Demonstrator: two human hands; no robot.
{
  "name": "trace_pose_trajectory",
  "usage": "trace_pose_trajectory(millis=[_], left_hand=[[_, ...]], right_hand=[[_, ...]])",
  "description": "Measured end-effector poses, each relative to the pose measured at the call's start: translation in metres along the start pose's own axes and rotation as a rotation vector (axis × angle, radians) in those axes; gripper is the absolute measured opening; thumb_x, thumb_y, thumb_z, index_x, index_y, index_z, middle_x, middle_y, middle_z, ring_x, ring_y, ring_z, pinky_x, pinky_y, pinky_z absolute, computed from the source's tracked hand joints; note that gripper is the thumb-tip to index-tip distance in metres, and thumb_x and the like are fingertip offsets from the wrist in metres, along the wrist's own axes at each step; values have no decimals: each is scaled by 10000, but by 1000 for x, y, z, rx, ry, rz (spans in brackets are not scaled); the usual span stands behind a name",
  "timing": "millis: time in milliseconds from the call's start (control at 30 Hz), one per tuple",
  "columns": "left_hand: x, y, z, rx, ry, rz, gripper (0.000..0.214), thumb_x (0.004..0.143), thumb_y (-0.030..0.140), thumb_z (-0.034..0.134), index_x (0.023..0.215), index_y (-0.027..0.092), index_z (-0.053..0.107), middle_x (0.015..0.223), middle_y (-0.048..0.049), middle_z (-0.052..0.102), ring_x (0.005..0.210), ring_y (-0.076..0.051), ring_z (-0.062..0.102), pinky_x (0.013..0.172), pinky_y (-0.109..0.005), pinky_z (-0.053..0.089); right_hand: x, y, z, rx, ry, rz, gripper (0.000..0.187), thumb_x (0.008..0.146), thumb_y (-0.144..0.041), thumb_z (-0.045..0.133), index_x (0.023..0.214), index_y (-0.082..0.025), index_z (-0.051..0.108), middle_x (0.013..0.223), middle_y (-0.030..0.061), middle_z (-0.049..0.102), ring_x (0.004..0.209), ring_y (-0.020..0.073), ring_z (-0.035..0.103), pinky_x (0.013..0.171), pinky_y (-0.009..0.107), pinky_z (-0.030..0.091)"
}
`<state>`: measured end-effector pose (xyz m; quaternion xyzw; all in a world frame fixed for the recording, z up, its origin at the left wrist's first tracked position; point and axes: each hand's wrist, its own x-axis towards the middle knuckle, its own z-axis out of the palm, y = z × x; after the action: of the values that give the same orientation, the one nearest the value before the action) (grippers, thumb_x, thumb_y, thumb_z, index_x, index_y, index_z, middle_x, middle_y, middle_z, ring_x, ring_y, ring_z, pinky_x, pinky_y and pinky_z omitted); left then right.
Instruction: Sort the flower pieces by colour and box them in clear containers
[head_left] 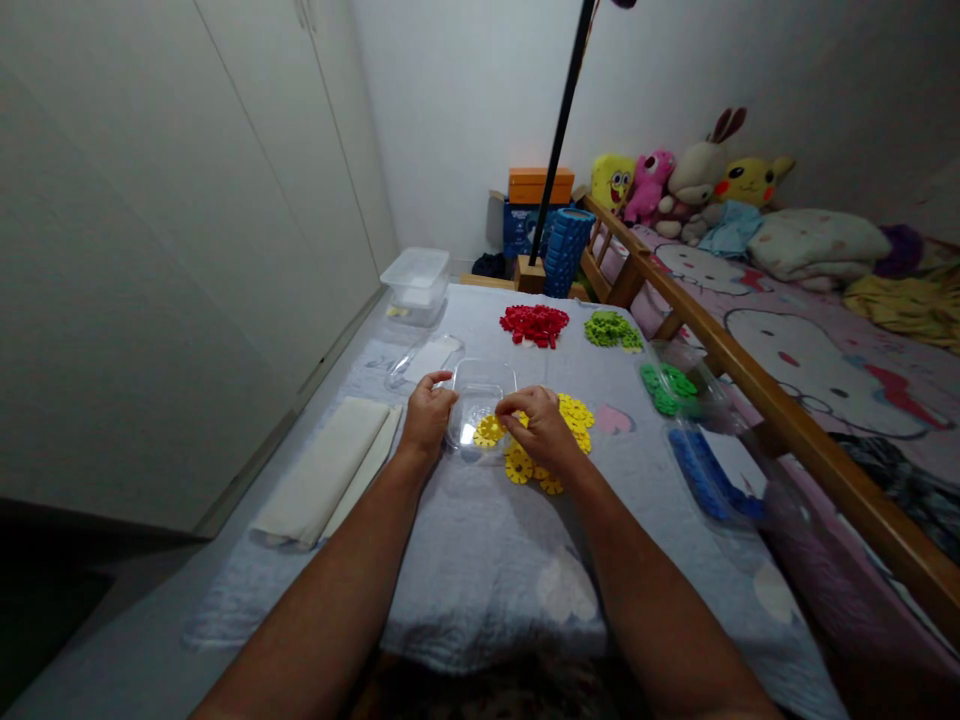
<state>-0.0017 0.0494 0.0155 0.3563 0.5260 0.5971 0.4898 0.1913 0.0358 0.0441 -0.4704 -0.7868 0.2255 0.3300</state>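
Observation:
My left hand (pixel 429 415) grips the left wall of a clear plastic container (pixel 484 375), thumb and fingers closed on its rim. Over the container's right side, my right hand (pixel 540 425) has its fingertips pinched at the edge of a yellow notched disc (pixel 487 431). Whether other discs lie in the container is hard to tell through the plastic. Beneath and beside my right hand is a loose pile of yellow notched discs (pixel 519 464), partly hidden by the hand. A clear plastic lid (pixel 427 358) lies just beyond my left hand.
Red pieces (pixel 534 325) and light green pieces (pixel 611 328) lie heaped farther back. Tubs of green discs (pixel 667 388) and blue pieces (pixel 705 475) stand right, beside a wooden bed rail (pixel 720 360). Clear stacked containers (pixel 416 280) stand back left; a folded cloth (pixel 326 470) lies left.

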Motion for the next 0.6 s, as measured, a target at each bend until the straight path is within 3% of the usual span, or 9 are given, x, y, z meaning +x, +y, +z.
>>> trace_pose_trajectory(millis=[133, 267, 433, 600], left_hand=[[-1, 1, 0, 3, 3, 4, 483, 620, 283, 654, 1087, 179, 590, 530, 120, 384, 440, -88, 342, 460, -209, 225], [-1, 0, 0, -11, 4, 11, 479, 619, 274, 655, 1084, 182, 589, 524, 121, 384, 439, -87, 343, 464, -208, 228], [-1, 1, 1, 1, 10, 8, 473, 628, 271, 649, 1088, 175, 596, 529, 116, 393, 441, -87, 337, 463, -210, 232], [-3, 5, 2, 9, 27, -2, 465, 625, 262, 639, 1079, 171, 602, 528, 118, 372, 443, -81, 305, 464, -210, 214]], right_hand=[[-1, -3, 2, -100, -110, -29, 157, 899, -151, 643, 880, -266, 748, 951, 22, 739, 1089, 234, 558, 1147, 534, 213], [-1, -3, 6, -160, -119, -46, 185, 897, -133, 624, 882, -269, 748, 964, 22, 744, 1108, 243, 548, 1164, 566, 156], [1, 3, -3, -200, -41, -51, 180, 897, -159, 610, 933, -252, 760, 1037, 50, 736, 1123, 249, 550, 1112, 472, 263], [6, 31, -32, -337, 128, 203, 247, 917, -204, 557, 1041, -224, 770, 1155, 98, 701, 1179, 285, 528, 1035, 429, 339]])
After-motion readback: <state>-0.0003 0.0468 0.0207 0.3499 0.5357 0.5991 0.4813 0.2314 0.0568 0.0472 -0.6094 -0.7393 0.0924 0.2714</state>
